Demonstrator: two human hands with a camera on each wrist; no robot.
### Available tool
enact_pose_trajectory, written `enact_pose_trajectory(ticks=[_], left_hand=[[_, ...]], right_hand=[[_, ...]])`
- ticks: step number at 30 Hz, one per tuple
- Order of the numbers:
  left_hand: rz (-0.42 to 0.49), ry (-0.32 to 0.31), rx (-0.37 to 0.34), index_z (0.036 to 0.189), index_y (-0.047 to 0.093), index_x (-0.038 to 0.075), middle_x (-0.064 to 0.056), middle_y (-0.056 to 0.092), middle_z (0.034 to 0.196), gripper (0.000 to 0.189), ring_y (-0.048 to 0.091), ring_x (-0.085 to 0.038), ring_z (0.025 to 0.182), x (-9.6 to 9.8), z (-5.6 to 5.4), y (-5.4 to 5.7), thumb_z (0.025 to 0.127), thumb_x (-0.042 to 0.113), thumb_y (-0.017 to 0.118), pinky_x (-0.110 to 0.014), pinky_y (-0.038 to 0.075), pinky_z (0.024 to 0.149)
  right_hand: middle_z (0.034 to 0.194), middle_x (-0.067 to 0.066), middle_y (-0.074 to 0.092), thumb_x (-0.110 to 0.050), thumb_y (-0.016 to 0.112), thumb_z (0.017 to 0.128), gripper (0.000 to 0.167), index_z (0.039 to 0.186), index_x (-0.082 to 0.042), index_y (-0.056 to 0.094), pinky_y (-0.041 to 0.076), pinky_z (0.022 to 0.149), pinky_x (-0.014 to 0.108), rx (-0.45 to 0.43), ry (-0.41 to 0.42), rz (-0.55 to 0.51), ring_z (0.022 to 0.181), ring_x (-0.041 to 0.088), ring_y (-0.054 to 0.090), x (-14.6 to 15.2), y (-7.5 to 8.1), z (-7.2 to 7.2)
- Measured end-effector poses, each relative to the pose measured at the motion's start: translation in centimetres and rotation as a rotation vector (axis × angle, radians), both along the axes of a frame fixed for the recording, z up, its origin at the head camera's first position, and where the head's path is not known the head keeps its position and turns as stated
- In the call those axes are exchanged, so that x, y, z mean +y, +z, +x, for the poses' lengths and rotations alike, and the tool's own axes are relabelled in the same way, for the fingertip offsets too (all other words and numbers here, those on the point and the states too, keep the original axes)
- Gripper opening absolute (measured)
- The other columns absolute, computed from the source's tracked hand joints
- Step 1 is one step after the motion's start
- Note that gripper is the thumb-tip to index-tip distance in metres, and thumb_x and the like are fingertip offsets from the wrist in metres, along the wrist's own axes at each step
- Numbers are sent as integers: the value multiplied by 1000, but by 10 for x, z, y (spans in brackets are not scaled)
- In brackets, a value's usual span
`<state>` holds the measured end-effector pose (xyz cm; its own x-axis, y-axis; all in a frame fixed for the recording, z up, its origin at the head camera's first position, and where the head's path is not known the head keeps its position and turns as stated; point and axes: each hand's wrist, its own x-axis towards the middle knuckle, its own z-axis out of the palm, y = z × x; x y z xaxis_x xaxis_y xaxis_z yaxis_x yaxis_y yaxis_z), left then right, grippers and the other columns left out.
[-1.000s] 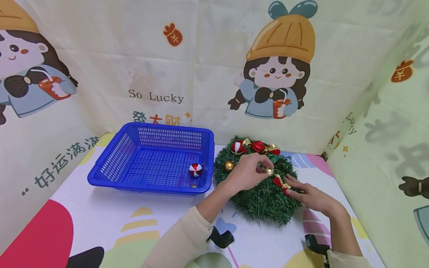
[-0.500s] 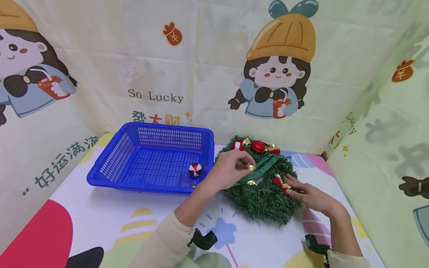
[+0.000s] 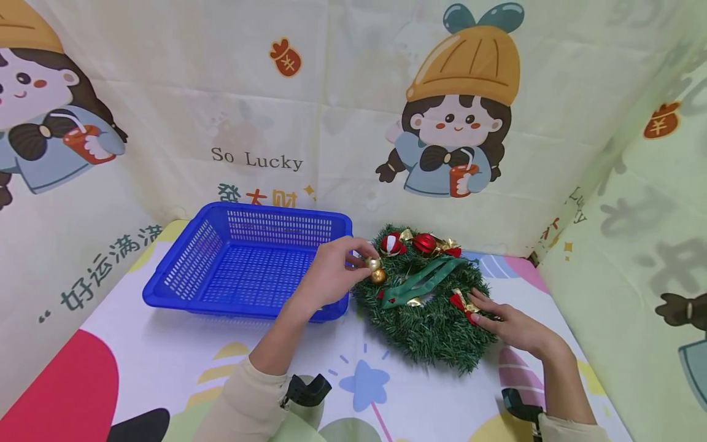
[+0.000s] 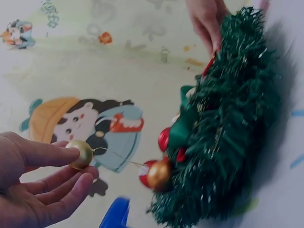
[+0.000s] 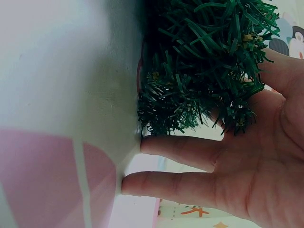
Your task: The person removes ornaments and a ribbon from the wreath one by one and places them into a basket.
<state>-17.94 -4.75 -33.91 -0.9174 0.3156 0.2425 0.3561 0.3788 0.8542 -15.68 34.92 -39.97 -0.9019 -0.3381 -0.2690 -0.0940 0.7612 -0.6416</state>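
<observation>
My left hand pinches a small pale gold bauble between thumb and fingertips. From the bauble a thin cord runs toward the wreath. Below it in the head view, a darker gold bauble sits at the left edge of the green wreath. My right hand rests at the wreath's right side, beside a red and gold bow. In the right wrist view its fingers are straight and spread, tips at the tabletop. A green ribbon lies across the wreath's middle.
A blue plastic basket stands left of the wreath, partly behind my left hand. At the wreath's top sit a red-and-white bauble, a red bauble and gold bows. A printed cloth wall rises behind the table.
My left hand has moved left with the pale gold bauble, from the wreath's middle to its left edge. The green ribbon now shows, and the basket's red-and-white bauble is hidden. My right hand stays put.
</observation>
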Motion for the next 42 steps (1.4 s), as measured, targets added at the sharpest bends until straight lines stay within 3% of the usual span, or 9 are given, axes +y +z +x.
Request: enact_pose_trajectory(ticks=[9, 17, 26, 34, 42], left_hand=[[-33, 64, -18, 111, 76, 17, -2, 73, 115, 21, 74, -23, 101, -27, 1, 3, 93, 6, 76, -36, 63, 80], [-64, 74, -67, 110, 75, 15, -7, 72, 115, 18, 73, -27, 100, -40, -1, 4, 95, 5, 74, -32, 62, 62], [-179, 59, -64, 108, 76, 14, -6, 72, 113, 15, 73, -24, 98, -48, -5, 4, 95, 7, 75, -35, 62, 76], [-252, 91, -115, 106, 76, 11, -8, 73, 104, 14, 72, -22, 91, -52, -6, 3, 94, 4, 75, -33, 60, 72], [-351, 132, -150, 105, 77, 11, -6, 72, 100, 13, 67, -20, 86, -54, -6, -4, 94, 4, 75, -35, 55, 76]], right_hand=[[173, 21, 13, -40, 56, 107, 67, 162, -8, 35, 20, 112, 81, 18, 8, 8, 152, 62, 9, 1, 0, -2], [173, 22, 12, -39, 56, 107, 67, 162, -7, 34, 21, 113, 80, 6, 7, -12, 152, 62, 8, 0, 3, -1], [173, 22, 11, -37, 56, 108, 67, 162, -5, 34, 22, 113, 80, 13, 10, -23, 152, 62, 7, 1, 3, 0], [173, 21, 11, -37, 56, 108, 66, 162, -6, 34, 22, 113, 80, 13, 5, -11, 152, 62, 8, 1, 1, -1], [173, 21, 12, -38, 56, 107, 67, 162, -6, 34, 23, 112, 80, 6, 2, -10, 152, 61, 8, 0, 2, -1]])
